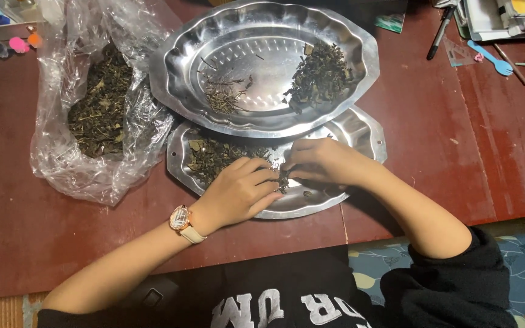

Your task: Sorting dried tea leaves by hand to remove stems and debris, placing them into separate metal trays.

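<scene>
- Both hands are down over the lower metal tray [360, 130], the oval steel one closest to the person, sitting on the dark red counter [432, 152].
- Left hand [241, 191] (the one with the wristwatch [181, 220] on a pale strap) has its fingers curled in, pinching at a little clump of dried leaves [284, 179] right in the middle of that tray.
- Right hand [323, 161] is pinched onto the same clump from the other side, fingertips of the two hands basically touching. So both are gripping the leaf bit between them, neither is loose.
- More loose dried leaf [211, 155] is spread in the left part of the lower tray, just beside the left hand.
- The upper tray [262, 24], bigger with a scalloped rim and perforated bottom, overlaps the far edge of the lower one. It's got a stem pile [223, 97] of thin twiggy bits on the left and a darker leaf pile [323, 73] on the right, well apart.
- Left of the trays there's a crinkly clear plastic bag [62, 158], open, with a good heap of the same dried stuff inside.
- Far right corner of the counter: a blue plastic spoon [492, 58], a black pen [440, 33] and stacked papers.
- Person is wearing a black top with pushed-up sleeves.
</scene>
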